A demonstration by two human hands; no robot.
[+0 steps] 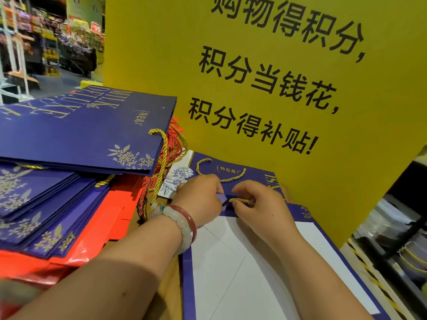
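A flat purple gift bag (254, 262) with a white inner face lies in front of me on a wooden surface. My left hand (198, 199) grips the purple folded top edge of the bag. My right hand (258, 209) pinches a gold twisted cord (241, 200) at that edge. A second gold cord handle (221, 174) loops on the purple panel just beyond my hands. Bead bracelets circle my left wrist.
A tall stack of flat purple gift bags (76, 130) and red bags (101, 227) lies to the left, cords dangling. A big yellow sign (254, 65) with black characters stands right behind. Store shelves (46, 38) at far left; a dark rack (397, 239) at right.
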